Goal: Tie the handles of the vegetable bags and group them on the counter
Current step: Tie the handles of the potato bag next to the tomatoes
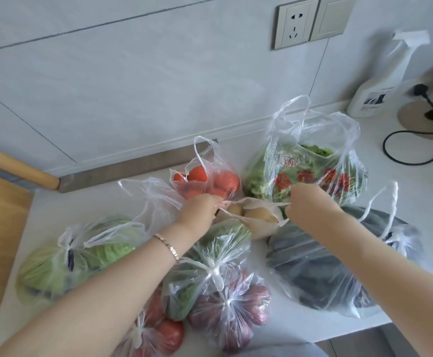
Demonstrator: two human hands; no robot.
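Left grip (pixel 200 212), right grip (pixel 307 202): potato bag (pixel 261 229)

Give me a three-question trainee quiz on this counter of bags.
1. True or false: the left hand and right hand each pinch a handle of the beige plastic bag of potatoes.
2. Which has untied handles? A) clear bag of purple onions B) clear bag of red tomatoes by the wall C) clear bag of pale green cabbage
3. Fill in: the white plastic spray bottle stands on the person's ____ side.
Key: 1 true; 2 B; 3 right.
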